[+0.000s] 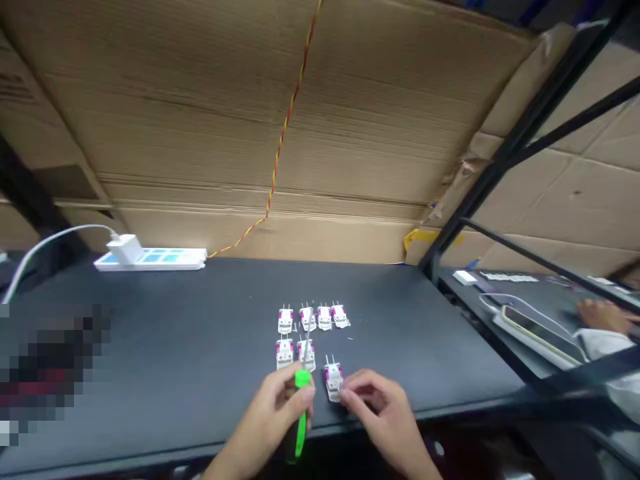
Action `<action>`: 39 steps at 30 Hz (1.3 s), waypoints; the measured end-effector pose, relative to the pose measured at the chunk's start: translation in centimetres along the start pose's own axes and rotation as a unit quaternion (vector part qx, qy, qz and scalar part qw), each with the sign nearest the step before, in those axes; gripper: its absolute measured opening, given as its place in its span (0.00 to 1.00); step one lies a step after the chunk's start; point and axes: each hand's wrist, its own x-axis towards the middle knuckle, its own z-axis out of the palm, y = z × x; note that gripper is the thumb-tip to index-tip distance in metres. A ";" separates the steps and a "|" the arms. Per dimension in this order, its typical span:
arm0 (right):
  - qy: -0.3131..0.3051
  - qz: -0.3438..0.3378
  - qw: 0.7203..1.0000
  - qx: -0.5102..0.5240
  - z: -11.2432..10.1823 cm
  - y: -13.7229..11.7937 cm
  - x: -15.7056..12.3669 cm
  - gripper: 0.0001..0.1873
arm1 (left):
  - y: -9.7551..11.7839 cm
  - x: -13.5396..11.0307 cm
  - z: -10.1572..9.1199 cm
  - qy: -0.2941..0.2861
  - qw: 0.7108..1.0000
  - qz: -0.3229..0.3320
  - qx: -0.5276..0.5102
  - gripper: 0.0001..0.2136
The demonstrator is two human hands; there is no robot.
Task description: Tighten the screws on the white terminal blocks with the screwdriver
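My left hand (287, 403) is closed around a screwdriver (302, 423) with a green and black handle. Its thin shaft points up and away, over the rows of parts. Thumb and fingers of my right hand (377, 410) pinch at the right edge of a white plug part (333, 380) with magenta sides and two metal pins, lying near the table's front. Any small piece between those fingertips is too small to make out. Beyond my left hand lie more such plug parts (285, 352) in two rows, the back row (324, 318) holding several.
A white power strip (175, 259) with a white charger (126, 249) stands at the back left. Tiny loose pieces (350, 339) lie on the dark table (190, 347). To the right, beyond a black frame (480, 187), are a phone (543, 333) and another person's hand (603, 315).
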 end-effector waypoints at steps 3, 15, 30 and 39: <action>0.009 0.013 0.999 0.036 -0.2 0.2 0.2 0.19 | -0.1 -0.1 -0.3 0.005 1.000 -0.008 -0.011 0.29; 0.000 -0.064 0.996 0.054 -2.4 3.2 -0.2 0.12 | 0.7 0.3 0.2 0.002 0.999 -0.020 0.042 0.29; 0.029 -0.205 0.978 -0.031 -0.5 2.4 -1.1 0.08 | 0.8 0.4 3.3 0.059 0.987 -0.004 0.152 0.14; 0.058 -0.224 0.972 -0.035 1.0 2.8 -1.2 0.09 | 0.1 0.1 3.6 0.100 0.976 -0.022 0.193 0.13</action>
